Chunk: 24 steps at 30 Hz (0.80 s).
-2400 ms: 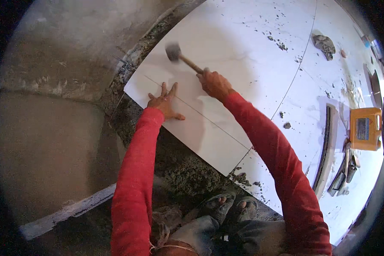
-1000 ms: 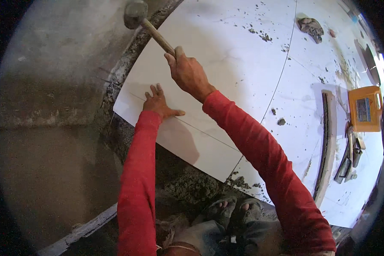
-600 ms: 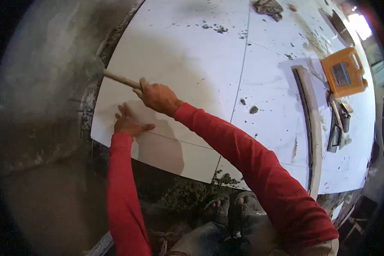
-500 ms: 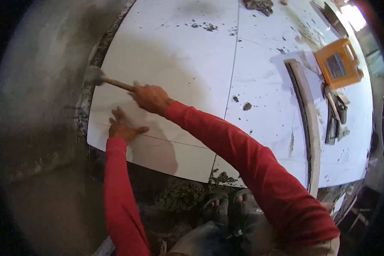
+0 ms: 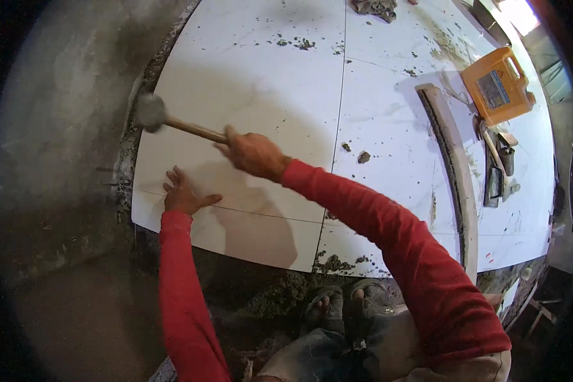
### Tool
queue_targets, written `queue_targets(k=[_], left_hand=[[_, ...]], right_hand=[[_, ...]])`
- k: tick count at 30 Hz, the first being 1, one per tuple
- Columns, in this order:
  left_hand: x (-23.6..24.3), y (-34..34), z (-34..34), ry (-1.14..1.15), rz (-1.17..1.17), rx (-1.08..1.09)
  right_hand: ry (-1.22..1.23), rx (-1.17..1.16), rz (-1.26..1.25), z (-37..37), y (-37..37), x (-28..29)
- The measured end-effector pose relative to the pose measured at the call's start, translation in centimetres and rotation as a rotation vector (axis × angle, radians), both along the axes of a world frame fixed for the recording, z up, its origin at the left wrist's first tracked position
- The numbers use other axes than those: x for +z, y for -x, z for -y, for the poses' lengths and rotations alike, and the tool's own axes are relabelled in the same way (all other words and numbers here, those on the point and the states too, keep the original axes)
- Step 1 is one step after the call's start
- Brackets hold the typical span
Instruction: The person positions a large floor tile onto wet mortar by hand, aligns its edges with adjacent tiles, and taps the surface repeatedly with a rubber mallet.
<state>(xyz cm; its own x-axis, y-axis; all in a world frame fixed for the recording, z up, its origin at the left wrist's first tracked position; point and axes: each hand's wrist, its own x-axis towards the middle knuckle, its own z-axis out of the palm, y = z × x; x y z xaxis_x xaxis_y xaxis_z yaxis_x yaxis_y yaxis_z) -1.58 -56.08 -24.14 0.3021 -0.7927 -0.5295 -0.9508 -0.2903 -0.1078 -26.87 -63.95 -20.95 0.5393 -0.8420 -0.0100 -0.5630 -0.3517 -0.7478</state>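
Gripped by its wooden handle, a mallet (image 5: 151,113) with a grey rounded head is in my right hand (image 5: 256,155). The head hangs over the left edge of the large white tiles (image 5: 248,89), close to the wall; whether it touches the tile I cannot tell. My left hand (image 5: 184,194) rests on the tile near the front left corner, fingers spread and thumb out to the right. It lies across the thin joint line between a large tile and a narrow front strip.
Right of my arm lies a long mortar-stained straight bar (image 5: 455,172). Beyond it are an orange jerrycan (image 5: 498,86) and several hand tools (image 5: 496,165). Mortar crumbs (image 5: 363,156) dot the tiles. A crumpled dark cloth (image 5: 375,7) is at the back; a grey wall (image 5: 70,127) rises on the left.
My right hand has moved right and slightly nearer, drawing the mallet head from the wall edge over the tile. My left hand stays in place on the tile.
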Motion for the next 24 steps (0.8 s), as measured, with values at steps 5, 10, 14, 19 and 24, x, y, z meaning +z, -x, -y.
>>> queue_targets(k=[5,10,14,19,24], left_hand=[[-0.3,0.2,0.2,0.007,0.005,0.007],[-0.1,0.0,0.8,-0.005,-0.012,0.035],[0.6,1.1,1.4,0.002,-0.043,-0.002],[0.0,5.3,3.0,0.025,-0.043,-0.168],[-0.3,5.8,3.0,0.030,-0.054,-0.163]], right_hand=[[0.106,-0.065,0.121,0.0,3.0,0.1],[0.117,-0.102,0.080,-0.3,5.5,0.3],[0.144,-0.139,0.061,-0.4,6.4,0.5],[0.153,-0.141,0.038,0.1,7.0,0.7],[0.251,-0.193,0.177,0.6,7.1,0.4]])
